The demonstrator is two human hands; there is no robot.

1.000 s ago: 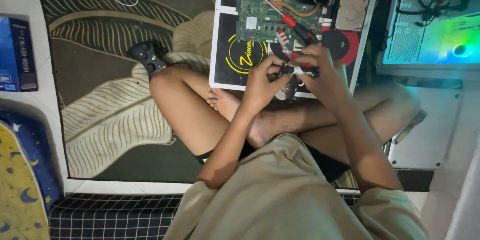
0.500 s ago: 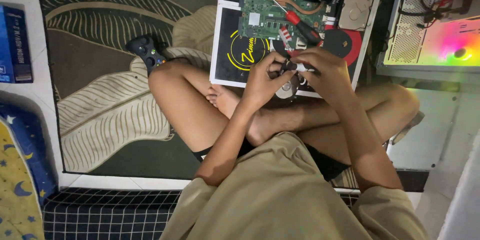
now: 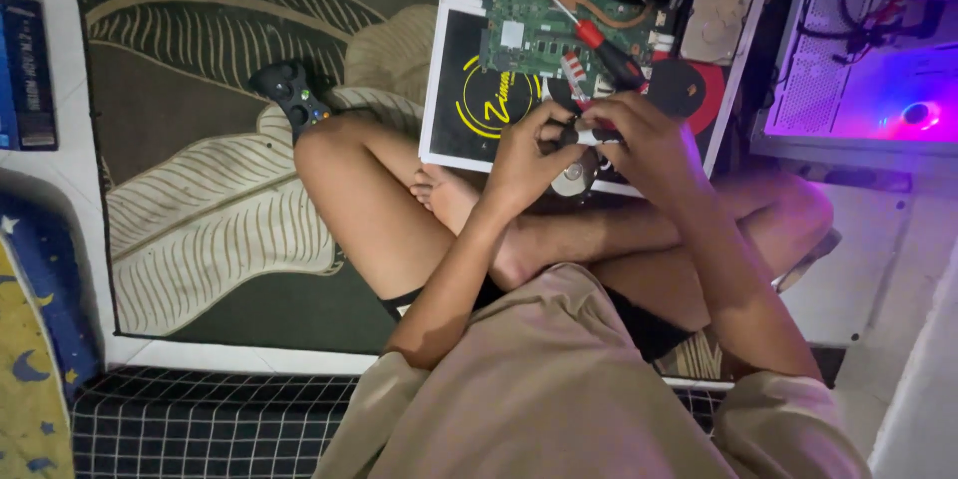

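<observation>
Sitting cross-legged on a leaf-patterned rug [image 3: 200, 230], the person holds both hands together above the near edge of a black-and-white board [image 3: 444, 70] lying on the floor. The left hand [image 3: 529, 150] is closed, its fingers curled around one end of a small object [image 3: 591, 137]; the right hand [image 3: 649, 140] is closed over the other end, so both hands grip the same item. The small object is mostly hidden by the fingers: only a short section, pale and white in part and dark in part, shows between the two hands, and its kind cannot be determined. The visible section runs roughly left to right, its long axis close to level, one end pointing into each palm. Just below the hands a round silver disc [image 3: 574, 180] rests on the board's near edge. Beyond the hands, a screwdriver with a red-and-black handle [image 3: 604, 50] lies diagonally on the board, its shaft pointing up and to the left over a green circuit board [image 3: 529, 20]. A red-and-black disc [image 3: 689, 90] sits just right of the handle, and a silver drive [image 3: 717, 5] lies farther away. A black game controller [image 3: 292, 95] rests on the rug beside the left knee. At far right an open computer case [image 3: 868, 70] glows purple.
</observation>
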